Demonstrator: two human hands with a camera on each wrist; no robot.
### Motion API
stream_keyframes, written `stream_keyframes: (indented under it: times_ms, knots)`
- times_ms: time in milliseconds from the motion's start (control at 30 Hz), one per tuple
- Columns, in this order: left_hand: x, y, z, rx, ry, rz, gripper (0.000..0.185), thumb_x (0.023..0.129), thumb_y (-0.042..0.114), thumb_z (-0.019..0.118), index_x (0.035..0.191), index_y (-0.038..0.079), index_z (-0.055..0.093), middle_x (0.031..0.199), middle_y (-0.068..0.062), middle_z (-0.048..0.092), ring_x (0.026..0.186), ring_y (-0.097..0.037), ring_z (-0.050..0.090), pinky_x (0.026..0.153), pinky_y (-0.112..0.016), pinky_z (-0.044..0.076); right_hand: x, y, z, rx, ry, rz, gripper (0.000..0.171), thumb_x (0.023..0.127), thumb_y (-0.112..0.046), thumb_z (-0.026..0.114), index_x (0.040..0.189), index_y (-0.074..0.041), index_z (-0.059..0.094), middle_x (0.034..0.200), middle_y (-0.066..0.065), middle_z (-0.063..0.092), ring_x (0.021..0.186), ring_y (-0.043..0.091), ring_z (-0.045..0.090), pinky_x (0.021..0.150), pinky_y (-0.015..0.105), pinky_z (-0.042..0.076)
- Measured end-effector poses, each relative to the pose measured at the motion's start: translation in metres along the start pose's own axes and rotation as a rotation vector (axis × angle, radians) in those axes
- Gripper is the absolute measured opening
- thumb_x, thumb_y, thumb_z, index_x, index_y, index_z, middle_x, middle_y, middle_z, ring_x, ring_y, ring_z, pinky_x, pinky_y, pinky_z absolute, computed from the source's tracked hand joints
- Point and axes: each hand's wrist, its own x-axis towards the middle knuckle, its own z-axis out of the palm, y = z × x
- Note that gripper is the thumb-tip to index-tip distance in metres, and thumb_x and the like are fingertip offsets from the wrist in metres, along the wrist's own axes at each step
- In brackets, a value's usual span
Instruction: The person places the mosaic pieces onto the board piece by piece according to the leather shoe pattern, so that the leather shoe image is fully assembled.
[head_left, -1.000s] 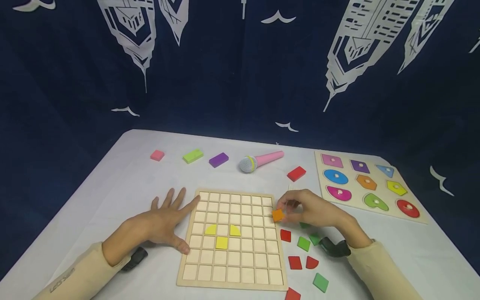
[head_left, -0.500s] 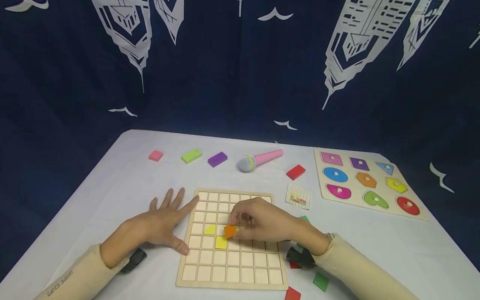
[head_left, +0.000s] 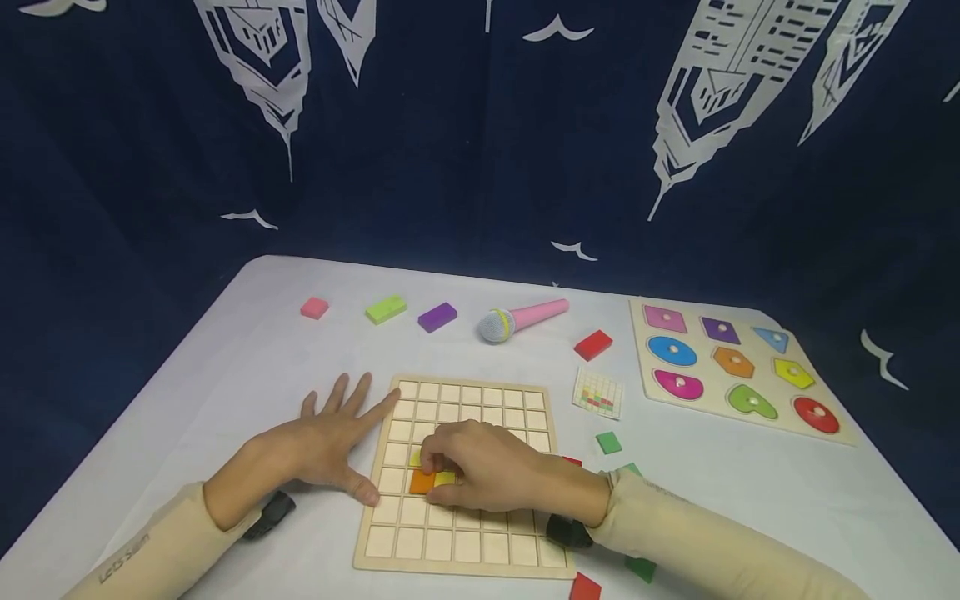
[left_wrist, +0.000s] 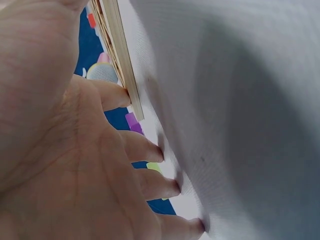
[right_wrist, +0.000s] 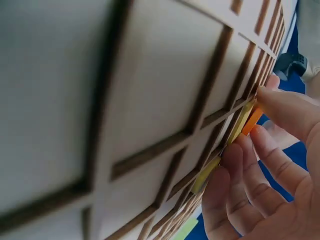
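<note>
Orange square tile [head_left: 422,482] pinched by the right hand [head_left: 483,468], lower centre of the frame, over the wooden grid board [head_left: 401,564]! Lower left, the board's edge is touched by the spread-fingered left hand [head_left: 326,448].

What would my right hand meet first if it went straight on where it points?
Probably your left hand, across the board; the orange piece might catch on the board first, since its height is unclear.
</note>
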Motion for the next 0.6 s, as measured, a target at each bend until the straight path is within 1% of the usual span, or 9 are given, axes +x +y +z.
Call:
stream_keyframes:
  times_ms: [133, 333, 467, 600]
  knots:
    - [-0.0012, 0.0009, 0.0, -0.004, -0.005, 0.002, 0.132, 0.061, 0.066, 0.083, 0.162, 0.02, 0.012, 0.164, -0.028, -0.005, 0.149, -0.053, -0.009, 0.11, -0.077, 0.0, 0.0037, -0.0028, 0.0013, -0.023, -0.001, 0.01, 0.016, 0.085, -0.027, 0.081, 0.093, -0.021, 0.068, 0.083, -0.012, 0.058, 0.074, 0.002, 0.051, 0.064, 0.015, 0.042]
    - [-0.0021, 0.0015, 0.0001, 0.001, -0.001, 0.007, 0.133, 0.06, 0.066, 0.083, 0.162, 0.019, 0.012, 0.164, -0.029, -0.005, 0.149, -0.054, -0.009, 0.109, -0.078, 0.0, 0.0069, -0.0042, 0.001, -0.003, -0.004, 0.033, 0.018, 0.082, -0.029, 0.084, 0.091, -0.022, 0.069, 0.084, -0.013, 0.059, 0.077, 0.002, 0.053, 0.068, 0.013, 0.043]
    - [-0.0021, 0.0007, 0.0004, -0.001, -0.003, 0.001, 0.132, 0.06, 0.067, 0.082, 0.162, 0.02, 0.012, 0.164, -0.028, -0.005, 0.149, -0.053, -0.009, 0.11, -0.077, 0.0, 0.0075, -0.0053, -0.0014, -0.011, -0.022, 0.05, 0.016, 0.084, -0.031, 0.081, 0.093, -0.022, 0.071, 0.085, -0.014, 0.06, 0.078, 0.003, 0.054, 0.069, 0.014, 0.043]
    - [-0.0015, 0.0003, 0.0005, 0.003, 0.003, 0.004, 0.132, 0.06, 0.068, 0.082, 0.162, 0.02, 0.012, 0.164, -0.028, -0.004, 0.15, -0.053, -0.009, 0.11, -0.077, 0.0, 0.0036, -0.0044, -0.0047, 0.007, -0.048, 0.037, 0.016, 0.087, -0.031, 0.078, 0.099, -0.021, 0.074, 0.092, -0.014, 0.063, 0.081, 0.003, 0.055, 0.072, 0.016, 0.044]
